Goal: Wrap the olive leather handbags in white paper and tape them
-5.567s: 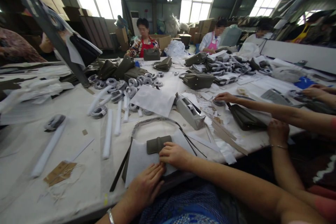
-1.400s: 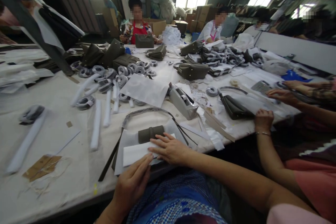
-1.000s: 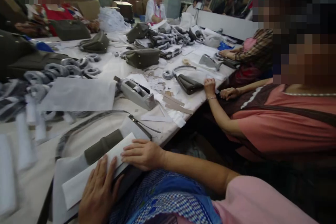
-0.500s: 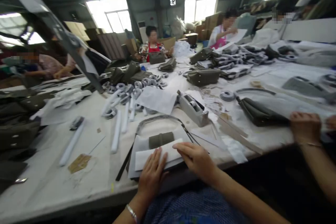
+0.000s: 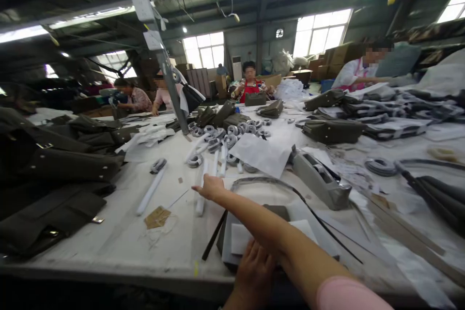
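My left hand (image 5: 256,267) rests on the near edge of a white padding sheet (image 5: 240,238), fingers laid over it and nothing visibly gripped. Under that sheet, a dark olive bag (image 5: 228,264) lies on the table with pale sheeting on top. Its strap (image 5: 265,180) loops away from me, wrapped in grey. My right arm crosses over the bag to the left. The right hand (image 5: 210,188) is over a white roll (image 5: 200,206), one digit stretched out to the left; whether it touches the roll is hard to see.
A grey tape dispenser (image 5: 319,179) stands right of the bag. Grey coils (image 5: 218,135) and a loose white sheet (image 5: 259,152) lie beyond. Dark bags (image 5: 72,167) are piled left, more (image 5: 332,131) at right. A metal post (image 5: 170,82) rises from the table; people work across it.
My right hand has left the white padding and swung left over the rolls. The left hand stays on the padding. My view has turned left and tilted up.
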`<state>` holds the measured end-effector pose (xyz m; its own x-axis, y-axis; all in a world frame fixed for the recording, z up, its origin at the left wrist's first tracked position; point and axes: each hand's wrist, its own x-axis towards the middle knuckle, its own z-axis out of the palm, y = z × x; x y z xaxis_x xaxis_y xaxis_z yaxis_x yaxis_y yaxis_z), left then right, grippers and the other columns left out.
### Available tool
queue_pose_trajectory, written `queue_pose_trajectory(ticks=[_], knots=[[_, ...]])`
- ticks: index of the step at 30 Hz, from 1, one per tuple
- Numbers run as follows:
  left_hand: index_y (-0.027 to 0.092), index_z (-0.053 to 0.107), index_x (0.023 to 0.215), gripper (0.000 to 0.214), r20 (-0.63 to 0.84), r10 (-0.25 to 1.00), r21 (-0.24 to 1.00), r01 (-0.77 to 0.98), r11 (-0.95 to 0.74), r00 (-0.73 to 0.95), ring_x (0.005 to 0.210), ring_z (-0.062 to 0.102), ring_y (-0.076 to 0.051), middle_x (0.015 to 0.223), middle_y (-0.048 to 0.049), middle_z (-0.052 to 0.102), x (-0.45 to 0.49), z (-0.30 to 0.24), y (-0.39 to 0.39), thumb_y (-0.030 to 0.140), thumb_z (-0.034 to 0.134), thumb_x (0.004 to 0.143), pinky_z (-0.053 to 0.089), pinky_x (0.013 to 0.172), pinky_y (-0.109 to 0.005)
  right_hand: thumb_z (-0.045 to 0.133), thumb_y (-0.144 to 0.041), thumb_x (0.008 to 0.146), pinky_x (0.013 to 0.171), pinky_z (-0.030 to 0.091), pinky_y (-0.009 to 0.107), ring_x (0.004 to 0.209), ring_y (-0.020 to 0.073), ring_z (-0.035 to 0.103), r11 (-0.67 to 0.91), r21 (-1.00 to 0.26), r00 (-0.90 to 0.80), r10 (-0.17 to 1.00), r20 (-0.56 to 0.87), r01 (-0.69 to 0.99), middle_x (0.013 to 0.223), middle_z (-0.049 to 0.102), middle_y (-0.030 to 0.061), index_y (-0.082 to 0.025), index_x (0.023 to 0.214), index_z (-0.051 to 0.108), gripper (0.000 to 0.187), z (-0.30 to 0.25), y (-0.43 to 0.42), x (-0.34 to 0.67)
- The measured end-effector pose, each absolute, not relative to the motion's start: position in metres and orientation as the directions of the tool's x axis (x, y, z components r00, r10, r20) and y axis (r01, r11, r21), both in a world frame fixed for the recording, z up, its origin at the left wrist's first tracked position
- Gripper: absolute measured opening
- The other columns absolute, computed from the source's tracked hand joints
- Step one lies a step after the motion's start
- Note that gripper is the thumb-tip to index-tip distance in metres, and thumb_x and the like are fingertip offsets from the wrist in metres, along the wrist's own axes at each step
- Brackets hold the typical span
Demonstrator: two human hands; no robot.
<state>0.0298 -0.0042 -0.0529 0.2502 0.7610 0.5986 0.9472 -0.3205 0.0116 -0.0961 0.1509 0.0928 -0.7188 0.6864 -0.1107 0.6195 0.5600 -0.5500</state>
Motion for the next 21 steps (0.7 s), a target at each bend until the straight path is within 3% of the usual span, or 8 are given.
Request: queue_pose_trajectory(ticks=[3,7,9,12,15,17,19,21], knots=[[0.026,0.05,0.142,0.047,0.557,0.781,0.027,0.933,-0.359,0.284,0.111,0.066,-0.027,0.119,-0.0111,0.071,0.03,-0.071,-0.002,0.032,0.05,0.095,0.055,0.1,-0.046,0.078,-0.035,0.075,0.091,0.048,0.046,0.112,0.0384,0.064,0.513,-0.549,-0.699,0.687,-0.198,0.66,0.113,0.067,0.0274,-0.007,0.12,0.053,0.059,0.085,0.14,-0.116],[0.028,0.052,0.139,0.044,0.589,0.77,0.077,0.931,-0.356,0.245,0.11,0.067,-0.024,0.118,-0.0072,0.072,0.032,-0.068,-0.001,0.032,0.048,0.096,0.055,0.1,-0.042,0.075,-0.022,0.074,0.091,0.05,0.048,0.113,0.0381,0.063,0.43,-0.6,-0.66,0.715,-0.231,0.675,0.117,0.065,0.0287,-0.006,0.127,0.049,0.06,0.082,0.142,-0.112],[0.026,0.048,0.143,0.049,0.62,0.754,0.082,0.937,-0.338,0.218,0.121,0.061,-0.025,0.129,-0.0077,0.067,0.032,-0.055,-0.002,0.037,0.051,0.095,0.052,0.104,-0.042,0.07,-0.027,0.08,0.086,0.054,0.044,0.108,0.0334,0.066,0.398,-0.662,-0.672,0.708,-0.218,0.635,0.115,0.067,0.0227,-0.01,0.121,0.054,0.047,0.084,0.149,-0.097],[0.02,0.038,0.149,0.061,0.592,0.763,0.017,0.943,-0.334,0.26,0.134,0.049,-0.029,0.145,-0.0146,0.052,0.03,-0.032,-0.004,0.041,0.053,0.094,0.051,0.103,-0.043,0.054,-0.032,0.093,0.068,0.057,0.028,0.085,0.0185,0.071,0.361,-0.77,-0.72,0.671,-0.178,0.526,0.105,0.071,0.009,-0.017,0.118,0.057,0.029,0.094,0.158,-0.056],[0.017,0.031,0.152,0.063,0.528,0.795,-0.017,0.94,-0.339,0.297,0.138,0.044,-0.031,0.151,-0.0186,0.044,0.027,-0.015,-0.007,0.027,0.052,0.094,0.049,0.103,-0.044,0.042,-0.042,0.1,0.053,0.049,0.019,0.061,0.0087,0.062,0.345,-0.857,-0.752,0.655,-0.072,0.383,0.101,0.07,0.003,-0.021,0.122,0.055,0.033,0.115,0.162,0.011],[0.017,0.03,0.153,0.065,0.491,0.813,-0.011,0.935,-0.354,0.313,0.137,0.044,-0.031,0.151,-0.0183,0.044,0.025,-0.008,-0.007,0.019,0.052,0.092,0.048,0.105,-0.044,0.034,-0.048,0.102,0.05,0.046,0.019,0.054,0.0077,0.054,0.39,-0.897,-0.783,0.616,0.086,0.207,0.094,0.07,0.0028,-0.019,0.118,0.058,0.041,0.131,0.159,0.07],[0.017,0.032,0.152,0.065,0.447,0.827,-0.01,0.927,-0.376,0.341,0.136,0.046,-0.03,0.15,-0.0182,0.045,0.022,-0.002,-0.005,0.011,0.051,0.09,0.047,0.107,-0.043,0.034,-0.048,0.102,0.059,0.049,0.021,0.061,0.0098,0.056,0.482,-0.859,-0.77,0.61,0.188,0.173,0.087,0.068,0.0019,-0.018,0.117,0.061,0.042,0.144,0.15,0.134],[0.018,0.036,0.15,0.064,0.391,0.842,-0.011,0.917,-0.399,0.372,0.133,0.051,-0.029,0.148,-0.0187,0.047,0.018,0.007,-0.001,0.005,0.049,0.089,0.047,0.107,-0.042,0.045,-0.042,0.1,0.074,0.051,0.024,0.079,0.014,0.062,0.557,-0.799,-0.757,0.616,0.215,0.226,0.094,0.069,0.0025,-0.02,0.127,0.057,0.037,0.15,0.136,0.197]])
